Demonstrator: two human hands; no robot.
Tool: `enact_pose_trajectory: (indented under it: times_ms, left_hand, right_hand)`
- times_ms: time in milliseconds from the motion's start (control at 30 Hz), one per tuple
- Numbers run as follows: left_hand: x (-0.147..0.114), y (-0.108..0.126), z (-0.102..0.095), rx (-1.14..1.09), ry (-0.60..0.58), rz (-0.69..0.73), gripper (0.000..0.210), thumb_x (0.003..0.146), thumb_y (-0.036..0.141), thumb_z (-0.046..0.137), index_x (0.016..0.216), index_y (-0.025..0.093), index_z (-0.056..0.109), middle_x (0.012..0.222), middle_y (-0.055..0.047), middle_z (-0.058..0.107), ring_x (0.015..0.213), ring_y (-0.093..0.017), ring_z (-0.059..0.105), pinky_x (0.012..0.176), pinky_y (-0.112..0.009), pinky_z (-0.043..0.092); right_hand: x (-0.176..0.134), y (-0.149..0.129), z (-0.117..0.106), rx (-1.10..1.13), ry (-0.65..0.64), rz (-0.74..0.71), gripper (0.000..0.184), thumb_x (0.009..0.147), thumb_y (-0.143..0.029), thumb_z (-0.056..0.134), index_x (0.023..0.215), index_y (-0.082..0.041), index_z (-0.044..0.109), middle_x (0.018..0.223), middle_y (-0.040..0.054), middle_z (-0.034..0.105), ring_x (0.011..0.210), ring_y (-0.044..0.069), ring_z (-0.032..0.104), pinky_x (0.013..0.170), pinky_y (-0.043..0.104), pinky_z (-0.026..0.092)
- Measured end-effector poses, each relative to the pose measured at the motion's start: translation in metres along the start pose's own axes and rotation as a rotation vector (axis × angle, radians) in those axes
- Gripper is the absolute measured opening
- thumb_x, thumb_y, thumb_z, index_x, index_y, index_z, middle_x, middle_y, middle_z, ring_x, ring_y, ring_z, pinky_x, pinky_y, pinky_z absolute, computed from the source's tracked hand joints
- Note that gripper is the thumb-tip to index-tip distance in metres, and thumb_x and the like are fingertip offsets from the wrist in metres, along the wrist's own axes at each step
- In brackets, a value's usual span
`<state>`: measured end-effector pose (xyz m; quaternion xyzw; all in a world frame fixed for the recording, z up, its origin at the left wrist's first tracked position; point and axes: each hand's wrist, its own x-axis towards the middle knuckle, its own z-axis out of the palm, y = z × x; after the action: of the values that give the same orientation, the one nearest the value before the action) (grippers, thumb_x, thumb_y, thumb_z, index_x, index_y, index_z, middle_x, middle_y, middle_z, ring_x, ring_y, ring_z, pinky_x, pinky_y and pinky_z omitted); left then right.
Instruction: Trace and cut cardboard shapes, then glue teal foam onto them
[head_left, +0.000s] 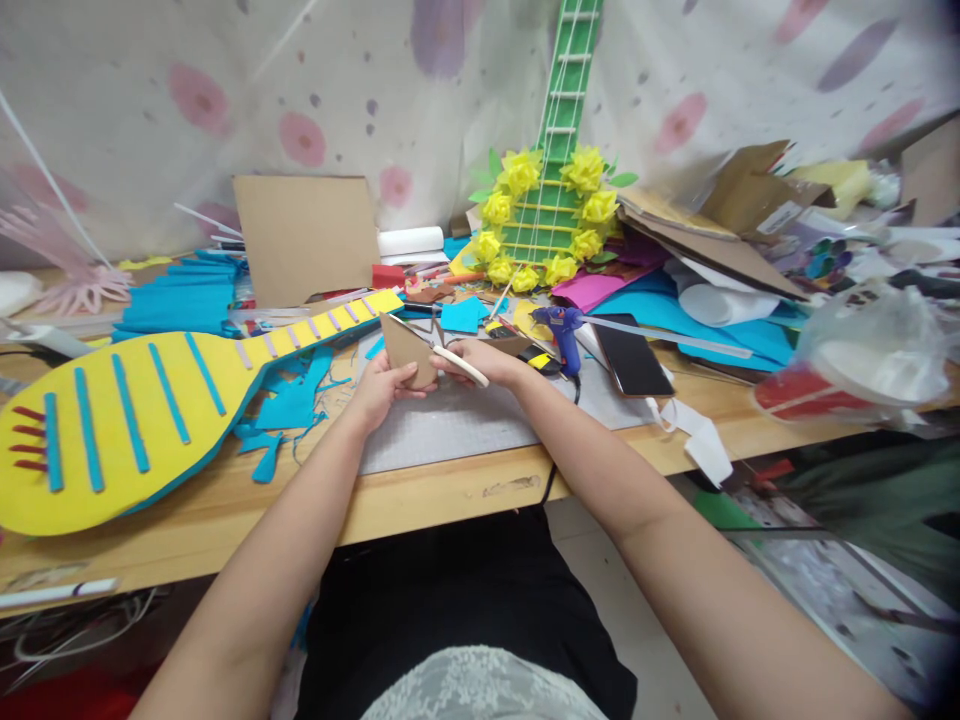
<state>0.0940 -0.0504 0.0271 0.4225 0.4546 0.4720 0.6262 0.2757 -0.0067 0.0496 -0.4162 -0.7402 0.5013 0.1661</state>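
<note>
My left hand (377, 388) is closed on a small brown piece of cardboard (405, 350), the thumb lying across its face. In my right hand (484, 358) is a pair of scissors (466, 368) with a white handle; the fingers are wrapped round it. The blades point toward the cardboard's edge, but my fingers and the cardboard partly hide them, so whether they touch it is unclear. Both hands are above a grey cutting mat (420, 440) at the table's front. Just right of my right hand are a blue glue gun (564, 338) and a black-and-yellow object (541, 360).
A yellow paper lute (142, 410) lies at left among blue scraps (289, 405). Behind stand a cardboard sheet (307, 235) and a green stringed instrument (551, 215) ringed with yellow flowers. To the right are a phone (631, 358) and a bagged red-and-white bucket (825, 375).
</note>
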Motion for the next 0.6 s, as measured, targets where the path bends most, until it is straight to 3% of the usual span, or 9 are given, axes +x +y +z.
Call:
enact_pose_trajectory:
  times_ms: [233, 600]
  left_hand:
    - [-0.003, -0.001, 0.004, 0.030, -0.048, -0.004, 0.053, 0.065, 0.025, 0.070, 0.114, 0.015, 0.051, 0.083, -0.007, 0.071, 0.061, -0.022, 0.069, 0.054, -0.029, 0.056]
    - [-0.005, 0.003, 0.008, 0.003, -0.015, -0.040, 0.056, 0.058, 0.025, 0.072, 0.109, 0.013, 0.051, 0.082, -0.008, 0.070, 0.059, -0.022, 0.068, 0.052, -0.030, 0.055]
  right_hand:
    - [0.006, -0.003, -0.001, 0.028, 0.031, 0.039, 0.054, 0.068, -0.066, 0.060, 0.057, -0.016, 0.042, 0.043, -0.0039, 0.043, 0.036, 0.005, 0.039, 0.036, 0.020, 0.031]
    - [0.007, 0.007, 0.005, 0.186, 0.034, 0.062, 0.055, 0.064, -0.066, 0.063, 0.054, -0.017, 0.041, 0.040, -0.0057, 0.039, 0.033, 0.004, 0.036, 0.033, 0.019, 0.026]
